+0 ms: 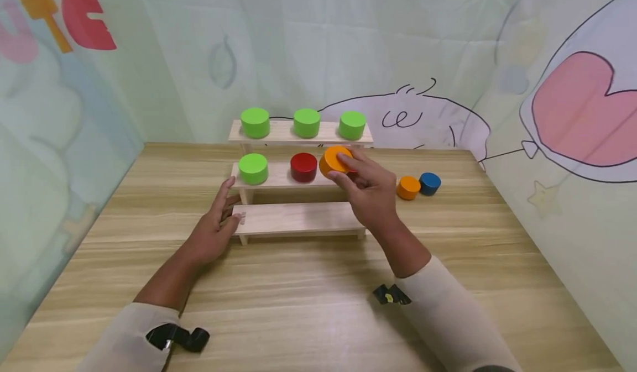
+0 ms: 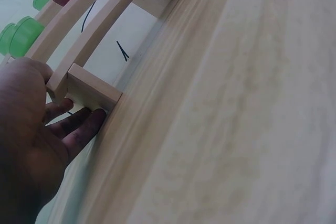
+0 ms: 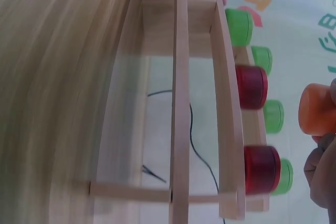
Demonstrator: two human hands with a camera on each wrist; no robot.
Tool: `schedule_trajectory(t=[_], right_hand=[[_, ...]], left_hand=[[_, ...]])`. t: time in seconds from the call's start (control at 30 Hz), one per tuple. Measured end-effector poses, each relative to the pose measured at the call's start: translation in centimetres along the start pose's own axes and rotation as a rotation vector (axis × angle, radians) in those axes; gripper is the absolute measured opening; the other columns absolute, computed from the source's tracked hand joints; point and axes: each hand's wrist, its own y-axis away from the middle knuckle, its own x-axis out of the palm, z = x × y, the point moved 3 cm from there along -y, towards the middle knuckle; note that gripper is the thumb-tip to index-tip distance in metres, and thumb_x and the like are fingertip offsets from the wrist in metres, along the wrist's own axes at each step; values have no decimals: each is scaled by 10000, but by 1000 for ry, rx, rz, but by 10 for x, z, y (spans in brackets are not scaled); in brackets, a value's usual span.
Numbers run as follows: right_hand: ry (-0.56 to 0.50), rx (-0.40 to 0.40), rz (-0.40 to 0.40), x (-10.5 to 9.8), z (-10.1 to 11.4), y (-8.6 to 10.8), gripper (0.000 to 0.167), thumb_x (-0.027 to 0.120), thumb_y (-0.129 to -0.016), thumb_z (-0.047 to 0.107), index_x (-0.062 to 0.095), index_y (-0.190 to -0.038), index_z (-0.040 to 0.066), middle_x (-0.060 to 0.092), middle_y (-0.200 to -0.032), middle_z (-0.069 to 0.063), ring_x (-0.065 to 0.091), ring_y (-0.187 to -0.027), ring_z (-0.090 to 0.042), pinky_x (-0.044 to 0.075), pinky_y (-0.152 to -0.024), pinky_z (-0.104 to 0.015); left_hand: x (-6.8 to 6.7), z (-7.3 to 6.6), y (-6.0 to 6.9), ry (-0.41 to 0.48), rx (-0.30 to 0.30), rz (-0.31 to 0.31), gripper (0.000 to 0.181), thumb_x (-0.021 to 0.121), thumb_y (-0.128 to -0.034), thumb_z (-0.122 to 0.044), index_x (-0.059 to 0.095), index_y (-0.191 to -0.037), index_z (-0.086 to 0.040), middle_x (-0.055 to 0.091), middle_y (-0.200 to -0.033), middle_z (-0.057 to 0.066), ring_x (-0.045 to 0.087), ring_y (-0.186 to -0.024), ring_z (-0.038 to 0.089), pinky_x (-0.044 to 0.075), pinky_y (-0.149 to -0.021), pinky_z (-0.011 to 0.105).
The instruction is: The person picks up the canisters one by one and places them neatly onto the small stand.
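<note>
An orange cylindrical block (image 1: 329, 164) is pinched between the right hand's (image 1: 374, 190) thumb and bent fingers, raised over the middle tier of a pale wooden three-step stand (image 1: 293, 217). The left hand (image 1: 213, 235), fingers spread and holding nothing, touches the stand's left end. Rightward, a blue cylinder (image 1: 430, 184) stands on the table (image 1: 298, 305).

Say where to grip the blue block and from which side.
Probably best: pinch the blue block by its curved wall, front and back, coming from above right. It sits flat face up, and an orange block crowds its left.
</note>
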Motion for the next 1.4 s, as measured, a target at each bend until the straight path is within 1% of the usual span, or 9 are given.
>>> schedule_trajectory(t=[0.07,0.2,0.3,0.43,0.53,0.73,0.9,1.17,1.4], right_hand=[[-17,9,12,7,2,-1,474,853,-901,3,729,-1356,-41,692,-1459,-260,746,-1301,-313,638,-926,-240],[29,19,31,23,6,0,439,872,-919,65,759,-1337,-8,712,-1436,-238,697,-679,-130,527,-647,-123],[57,44,55,37,7,3,425,877,-936,120,772,-1336,26,714,-1436,-224,663,-645,-119,342,-507,-173],[-2,122,88,53,9,7,425,884,-931,120,778,-1334,36,714,-1448,-194,751,-1290,-267,503,-598,-142],[-104,246,118,65,10,9,415,873,-940,115,783,-1340,58,721,-1463,-148,712,-1366,-278,610,-765,-171],[-223,472,183,85,13,13,402,859,-952,145,791,-1348,118,720,-1490,-47,643,-1448,-200,627,-958,-233],[-230,575,256,101,14,19,397,877,-933,117,807,-1324,129,723,-1487,-16,686,-1377,-191,609,-809,-180],[-252,641,336,120,11,23,392,870,-913,23,810,-1299,67,771,-1403,-67,687,-1373,-217,557,-1166,-474],[-163,721,371,131,5,33,386,890,-910,66,827,-1286,127,769,-1409,-7,658,-1405,-157,533,-1188,-349]], left_hand=[[0,0,0,1,-2,1,837,472,-1147,-132,-43,-1769,-352,387,-1699,344,511,-1495,561,421,-1214,703],[-1,0,0,-3,-6,1,840,471,-1149,-135,-49,-1767,-365,389,-1701,341,508,-1500,558,424,-1213,700],[-1,0,0,-4,-5,2,840,468,-1150,-136,-58,-1767,-357,395,-1697,341,513,-1496,558,433,-1203,697],[-1,1,-1,-2,2,10,844,469,-1150,-131,-66,-1769,-338,393,-1694,348,525,-1483,562,446,-1191,696],[-1,1,-1,-5,2,12,849,474,-1149,-135,-64,-1767,-356,389,-1695,350,513,-1490,567,441,-1195,703],[-2,0,-3,-7,-12,29,844,462,-1157,-156,-78,-1757,-399,363,-1710,345,475,-1512,585,393,-1216,739],[0,1,0,-13,-28,27,844,458,-1155,-161,-80,-1755,-411,361,-1719,331,458,-1529,581,370,-1234,735],[-2,0,0,-28,-26,16,852,472,-1152,-157,-72,-1757,-410,384,-1709,329,476,-1514,582,366,-1231,744],[0,0,-1,-26,-26,28,843,461,-1157,-150,-74,-1758,-399,380,-1709,332,480,-1512,580,369,-1229,742]])
